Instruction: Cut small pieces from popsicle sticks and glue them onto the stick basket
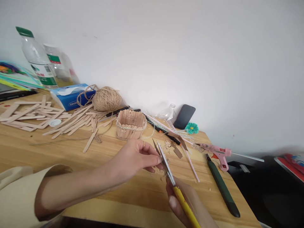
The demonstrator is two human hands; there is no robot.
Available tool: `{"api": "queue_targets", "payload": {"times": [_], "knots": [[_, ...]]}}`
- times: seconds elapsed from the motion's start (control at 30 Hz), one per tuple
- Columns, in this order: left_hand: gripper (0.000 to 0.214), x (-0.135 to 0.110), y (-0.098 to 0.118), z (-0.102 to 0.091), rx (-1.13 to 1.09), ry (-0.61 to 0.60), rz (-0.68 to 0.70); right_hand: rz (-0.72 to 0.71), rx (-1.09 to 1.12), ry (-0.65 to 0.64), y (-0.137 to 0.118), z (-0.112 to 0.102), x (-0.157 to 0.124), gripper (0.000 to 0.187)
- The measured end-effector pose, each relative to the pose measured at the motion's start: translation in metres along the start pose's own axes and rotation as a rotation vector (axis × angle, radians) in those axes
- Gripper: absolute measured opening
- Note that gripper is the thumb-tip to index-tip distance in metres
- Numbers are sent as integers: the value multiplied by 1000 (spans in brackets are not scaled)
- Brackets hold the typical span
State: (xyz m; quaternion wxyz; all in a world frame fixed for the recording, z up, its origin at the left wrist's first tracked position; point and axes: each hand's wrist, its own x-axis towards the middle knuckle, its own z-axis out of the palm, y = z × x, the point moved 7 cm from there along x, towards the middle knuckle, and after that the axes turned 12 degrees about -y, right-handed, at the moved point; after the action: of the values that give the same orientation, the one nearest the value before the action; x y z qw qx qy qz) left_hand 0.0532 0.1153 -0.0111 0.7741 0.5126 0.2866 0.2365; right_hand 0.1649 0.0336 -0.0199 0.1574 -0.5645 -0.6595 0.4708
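My right hand (180, 199) grips yellow-handled scissors (169, 169), the blades slightly apart and pointing up and away. Close to the blades, my left hand (142, 155) has its thumb and fingers pinched together; whatever they hold is too small to make out. A ring sits on one of its fingers. Just beyond my left hand stands a small basket (130, 133) made of wooden stick pieces, with a sparkly cord round it. Wood scraps (168, 144) and brown pieces (177, 152) lie past the scissors.
Craft sticks (35, 115) spread over the left, by a twine ball (106, 99), a blue tissue pack (73, 98) and plastic bottles (40, 63). To the right are a pink glue gun (219, 153), a green cutter (223, 186), a phone (185, 116) and the table's edge.
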Motion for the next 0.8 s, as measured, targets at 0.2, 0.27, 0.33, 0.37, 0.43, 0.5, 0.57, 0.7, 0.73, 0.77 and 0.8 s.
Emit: {"api": "queue_targets", "payload": {"times": [0.2,0.27,0.33,0.37,0.43,0.5,0.57,0.7,0.73,0.77,0.8], "knots": [[7,0,-4,-2,-5,-40,16,19,-22,14,-1,-2,0,61],[6,0,-5,-2,5,-60,10,42,-31,-6,2,-1,0,61],[6,0,-6,-2,17,-74,-8,56,-38,-1,6,-1,0,62],[6,0,-7,-2,21,-81,-19,66,-40,6,8,-1,0,63],[6,1,-8,-2,25,-86,-32,89,-34,10,13,0,0,63],[8,3,-10,-2,22,-87,-34,102,-12,-2,18,2,-1,64],[10,5,-11,-1,22,-98,-36,100,17,-16,21,3,-2,63],[11,8,-16,0,30,-134,-72,81,145,-13,26,-1,-7,56],[11,8,-17,-1,38,-136,-85,74,180,2,28,-3,-8,54],[12,9,-19,-2,50,-136,-98,61,206,18,30,-6,-9,54],[12,10,-21,-4,73,-136,-111,41,219,35,32,-9,-10,55]]}}
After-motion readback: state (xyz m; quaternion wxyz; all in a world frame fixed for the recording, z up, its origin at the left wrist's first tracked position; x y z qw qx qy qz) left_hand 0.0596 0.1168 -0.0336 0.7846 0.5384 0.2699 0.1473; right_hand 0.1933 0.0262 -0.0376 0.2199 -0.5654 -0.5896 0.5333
